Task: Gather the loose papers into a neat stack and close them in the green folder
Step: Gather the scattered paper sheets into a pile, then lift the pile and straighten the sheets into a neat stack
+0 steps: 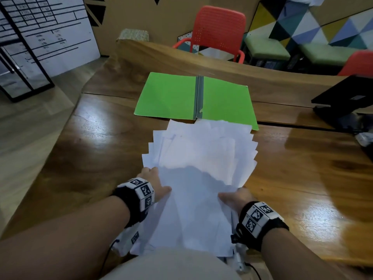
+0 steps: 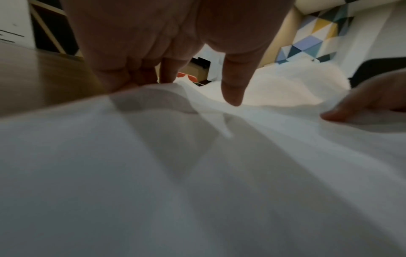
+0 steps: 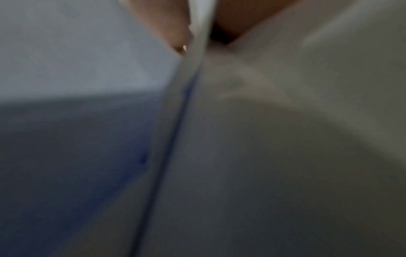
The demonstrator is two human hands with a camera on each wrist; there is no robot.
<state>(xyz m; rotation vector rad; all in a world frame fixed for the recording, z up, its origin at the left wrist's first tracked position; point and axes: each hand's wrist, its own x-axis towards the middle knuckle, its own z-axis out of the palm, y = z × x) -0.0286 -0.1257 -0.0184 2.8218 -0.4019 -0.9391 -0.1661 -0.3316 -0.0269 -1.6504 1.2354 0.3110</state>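
Observation:
A fanned, uneven pile of white papers (image 1: pixel 201 158) lies on the wooden table (image 1: pixel 90 148), its near end hanging over the front edge. My left hand (image 1: pixel 159 182) grips the pile's left edge, thumb on top and fingers (image 2: pixel 131 76) tucked behind the sheets (image 2: pixel 197 173). My right hand (image 1: pixel 232 196) pinches the right edge; in the right wrist view, which is badly blurred, the paper edge (image 3: pixel 197 52) runs between thumb and fingers. The green folder (image 1: pixel 171 96) lies open and flat just beyond the pile, and the sheets' far tips overlap its right half.
A black laptop (image 1: pixel 343 98) stands at the table's right side with cables beside it. A red chair (image 1: pixel 218 31) and a second one (image 1: pixel 359 63) stand behind the far table edge. A white printed board (image 1: pixel 46 33) leans at the left.

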